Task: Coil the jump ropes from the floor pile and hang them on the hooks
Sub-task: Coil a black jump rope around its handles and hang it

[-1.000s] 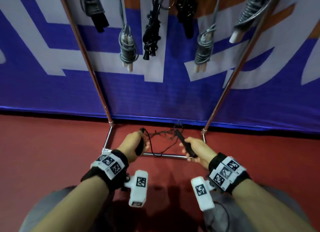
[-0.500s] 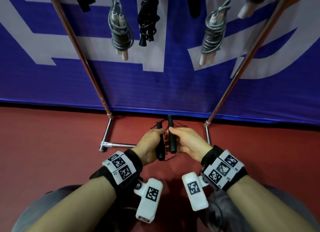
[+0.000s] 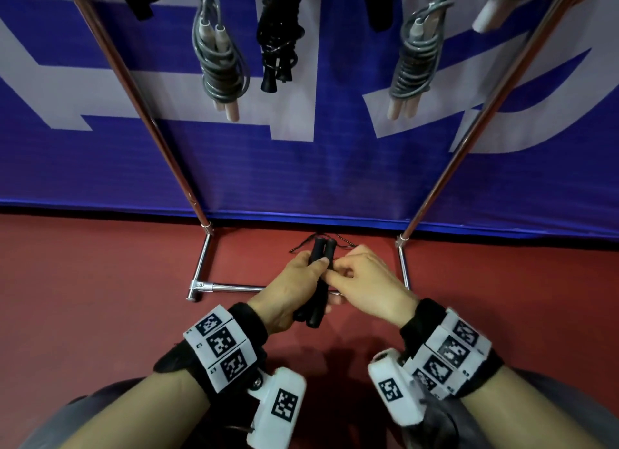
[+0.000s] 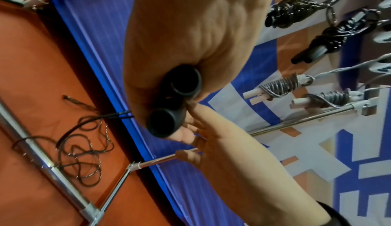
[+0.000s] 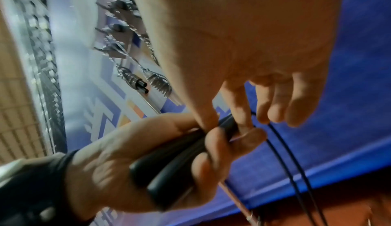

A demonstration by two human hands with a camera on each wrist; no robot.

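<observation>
Rack point(image 3: 140, 90) stands at 12 o'clock, coiled ropes point(image 3: 217, 63) already hanging on it. Loose cord point(image 4: 84, 154) lies piled on the floor point(image 3: 100, 281) at the rack base. Two black handles point(image 3: 320, 281) sit side by side, long axis 12-to-6, gripped in left hand point(image 3: 291, 291); right hand point(image 3: 365, 281) pinches them at 3 o'clock.

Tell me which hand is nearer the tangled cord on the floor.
Cannot tell. Left hand grips both black handles; right hand pinches them alongside, both above the tangled cord.
</observation>
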